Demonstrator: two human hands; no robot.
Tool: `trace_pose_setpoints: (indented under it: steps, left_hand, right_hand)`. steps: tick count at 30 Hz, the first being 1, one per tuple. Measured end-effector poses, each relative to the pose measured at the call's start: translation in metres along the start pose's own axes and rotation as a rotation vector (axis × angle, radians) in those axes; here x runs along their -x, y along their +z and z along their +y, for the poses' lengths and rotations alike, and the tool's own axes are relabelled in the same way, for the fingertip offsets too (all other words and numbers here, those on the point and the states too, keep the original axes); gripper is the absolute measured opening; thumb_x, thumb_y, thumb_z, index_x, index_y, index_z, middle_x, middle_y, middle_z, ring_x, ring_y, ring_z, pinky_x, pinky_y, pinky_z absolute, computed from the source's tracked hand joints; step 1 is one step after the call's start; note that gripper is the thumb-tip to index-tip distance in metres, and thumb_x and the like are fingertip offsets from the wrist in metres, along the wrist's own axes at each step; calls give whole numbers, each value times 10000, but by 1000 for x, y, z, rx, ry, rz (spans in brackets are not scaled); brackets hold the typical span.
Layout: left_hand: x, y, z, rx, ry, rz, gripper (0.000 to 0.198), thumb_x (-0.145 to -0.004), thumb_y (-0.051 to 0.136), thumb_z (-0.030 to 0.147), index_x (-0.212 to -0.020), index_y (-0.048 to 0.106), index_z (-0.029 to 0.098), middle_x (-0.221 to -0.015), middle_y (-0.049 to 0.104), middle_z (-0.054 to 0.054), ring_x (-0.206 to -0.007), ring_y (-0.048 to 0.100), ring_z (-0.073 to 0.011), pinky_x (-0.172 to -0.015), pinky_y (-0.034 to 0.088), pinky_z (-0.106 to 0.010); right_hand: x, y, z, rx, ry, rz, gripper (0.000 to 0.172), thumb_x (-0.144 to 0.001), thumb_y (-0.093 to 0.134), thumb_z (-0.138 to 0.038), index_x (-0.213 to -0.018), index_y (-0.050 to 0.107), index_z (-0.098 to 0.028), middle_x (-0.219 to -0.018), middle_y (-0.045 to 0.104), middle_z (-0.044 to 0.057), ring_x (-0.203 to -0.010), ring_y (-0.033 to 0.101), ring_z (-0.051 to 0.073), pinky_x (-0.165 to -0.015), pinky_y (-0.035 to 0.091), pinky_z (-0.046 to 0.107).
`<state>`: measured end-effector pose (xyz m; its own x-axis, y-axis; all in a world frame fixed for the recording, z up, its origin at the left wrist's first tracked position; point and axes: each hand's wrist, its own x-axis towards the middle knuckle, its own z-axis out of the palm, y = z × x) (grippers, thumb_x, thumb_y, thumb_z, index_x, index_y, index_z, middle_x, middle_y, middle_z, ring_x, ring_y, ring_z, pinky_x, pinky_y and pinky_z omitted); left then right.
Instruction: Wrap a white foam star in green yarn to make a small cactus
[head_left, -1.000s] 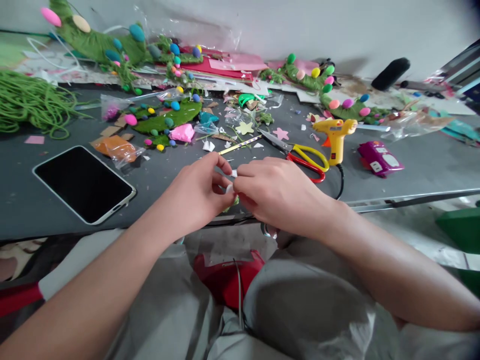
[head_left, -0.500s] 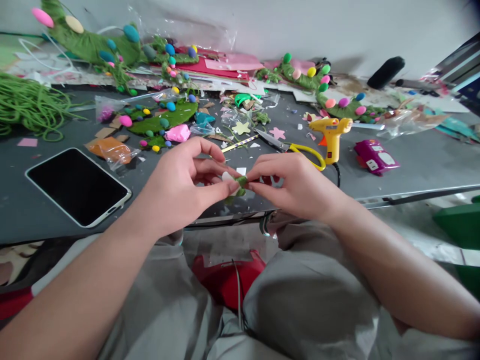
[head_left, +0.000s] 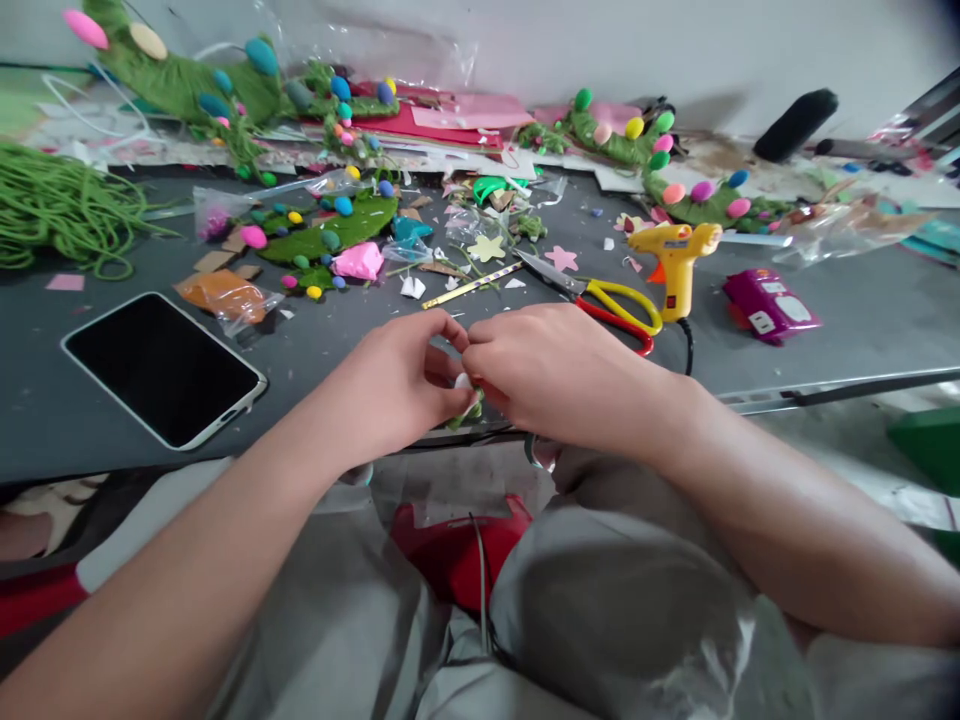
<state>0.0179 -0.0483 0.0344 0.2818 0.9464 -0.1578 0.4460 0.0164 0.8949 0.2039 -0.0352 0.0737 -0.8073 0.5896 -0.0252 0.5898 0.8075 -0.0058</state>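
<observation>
Low over the desk's front edge, my left hand [head_left: 397, 385] pinches a small green-and-white piece [head_left: 469, 407] between thumb and fingers. It looks like green yarn with a white bit; its exact kind is too small and covered to tell. My right hand [head_left: 559, 370] is closed against the same piece, back of the hand up, its fingertips mostly hidden. Beyond the right hand lie scissors [head_left: 626, 305] with yellow and red handles. A striped stick [head_left: 472, 285] lies past both hands, near a white scrap [head_left: 412, 287].
A yellow glue gun [head_left: 679, 268] and a purple packet [head_left: 771, 305] are at the right. A tablet or phone [head_left: 163, 370] lies at the left, below green yarn [head_left: 64, 215]. Green leaf shapes with coloured eggs [head_left: 330, 235], paper stars [head_left: 486, 248] and scraps cover the back.
My right hand has moved left and rolled over, now covering much of the piece. My left hand keeps its pinch. The view has shifted slightly, and the red scissor handle has come into sight.
</observation>
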Motion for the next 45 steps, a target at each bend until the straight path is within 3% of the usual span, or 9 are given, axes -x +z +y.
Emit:
trace_pose_setpoints:
  steps: [3,11,19,22,25,28,33,39,45]
  left_hand:
    - [-2,0,2,-3,-25,-30,237,-693,755,244,-894,629,243,-690,734,14,-593,672,-182,-512,472,-257]
    - [2,2,12,166,118,253,275,-702,847,229,-894,652,206,-829,733,-11,-704,683,-159,-632,534,-283]
    - [8,-2,14,329,209,276,388,-757,873,304,-1033,604,269,-959,759,-5,-940,736,-239,-751,596,-354]
    - [10,-3,17,392,212,264,354,-777,859,242,-1027,609,254,-964,754,16,-971,723,-213,-790,590,-331]
    - [12,-5,19,418,204,216,343,-776,855,180,-1010,611,238,-925,757,49,-853,698,-144,-802,574,-287]
    - [13,-7,19,407,207,162,321,-800,841,193,-1016,607,234,-944,767,48,-796,668,-115,-790,558,-257]
    - [11,-10,16,362,192,93,286,-785,856,282,-980,653,237,-900,760,15,-788,696,-154,-753,566,-275]
    - [9,-12,12,311,120,-28,235,-757,873,359,-938,774,246,-764,732,-11,-659,690,-169,-600,552,-262]
    - [9,-12,13,322,75,-96,161,-759,871,345,-880,814,256,-785,761,-13,-695,703,-165,-635,578,-249]
  right_hand:
    - [4,-1,-2,-50,47,34,118,-851,595,-82,-781,661,-151,-800,677,42,-668,566,142,-543,176,317]
    - [18,2,1,-198,124,276,126,-913,553,-155,-862,667,-146,-856,651,46,-763,567,157,-625,316,290]
    - [24,3,3,-550,181,522,147,-877,592,-118,-830,714,-185,-833,682,22,-738,577,133,-677,432,273]
    - [24,4,4,-705,213,557,125,-844,647,-108,-812,737,-188,-774,678,-7,-662,536,100,-615,437,248]
    - [25,3,9,-884,256,519,72,-860,699,-175,-821,759,-173,-737,684,-12,-618,508,85,-546,417,238]
    - [26,2,17,-1038,267,400,107,-870,731,-265,-839,764,-168,-745,704,6,-632,535,101,-543,435,250]
    - [28,0,29,-1180,212,234,128,-828,778,-289,-866,773,-166,-729,700,-3,-629,552,105,-552,453,252]
    - [30,-5,31,-1215,226,157,74,-852,744,-274,-825,756,-206,-712,683,-12,-610,539,113,-530,456,262]
    - [29,-7,32,-1276,241,125,67,-851,729,-233,-795,744,-199,-689,647,-31,-607,519,95,-537,440,245]
